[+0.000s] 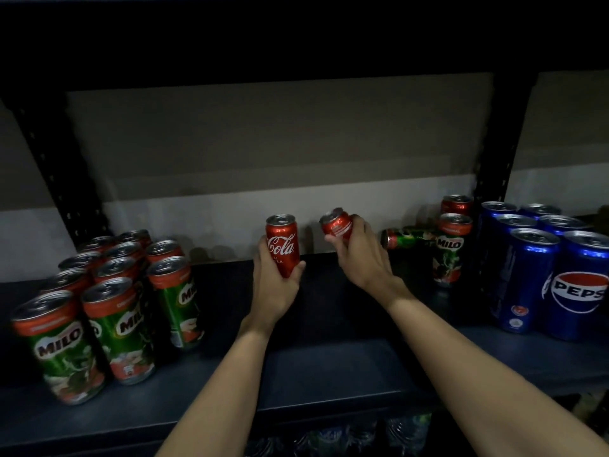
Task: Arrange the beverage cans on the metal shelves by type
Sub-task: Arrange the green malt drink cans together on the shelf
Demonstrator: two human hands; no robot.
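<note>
A dark metal shelf [329, 367] is seen in dim light against a pale wall. An upright red Coca-Cola can [282, 245] is gripped from below by the left hand [275, 285], fingers curled round its lower half. A second red Coca-Cola can [336, 224], tilted to the left, is held in the curled fingers of the right hand [362, 252]. A cluster of green Milo cans [108, 301] is stood at the left; blue Pepsi cans [543, 265] are grouped at the right. Near them two upright Milo cans [449, 249] and one Milo can lying on its side [408, 238] are seen.
</note>
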